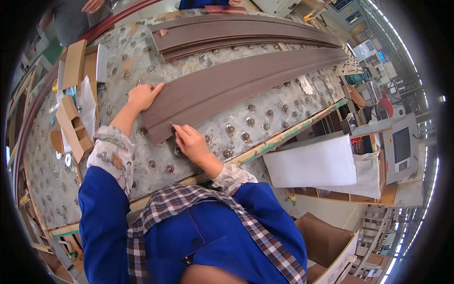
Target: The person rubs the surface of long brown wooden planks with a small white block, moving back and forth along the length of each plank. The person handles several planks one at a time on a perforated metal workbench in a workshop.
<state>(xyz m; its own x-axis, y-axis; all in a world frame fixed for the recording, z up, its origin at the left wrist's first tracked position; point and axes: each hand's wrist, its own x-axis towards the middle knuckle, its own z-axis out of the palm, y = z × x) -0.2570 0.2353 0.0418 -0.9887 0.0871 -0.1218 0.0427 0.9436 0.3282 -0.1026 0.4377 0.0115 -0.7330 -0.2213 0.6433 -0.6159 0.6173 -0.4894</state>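
Note:
A long dark brown moulded board (pixel 246 75) with a lengthwise groove lies aslant on the metal worktable, its left end close to me. My left hand (pixel 142 97) grips the far corner of that end, the thumb stretched along the board's edge. At the near corner of the same end, my right hand (pixel 190 142) is closed in a pinch. A tiny pointed tip shows at its fingertips against the board; too little of it is visible to name. Behind lies a stack of similar brown boards (pixel 236 31), with a small reddish scrap on its left end.
The worktable (pixel 127 61) is studded with ball rollers. Cardboard pieces and wrapping (pixel 74 123) lie at left. White foam sheets (pixel 312 163) rest on a shelf at right, beside a machine screen (pixel 401 144). An open carton (pixel 326 239) stands below. Other people stand across the table.

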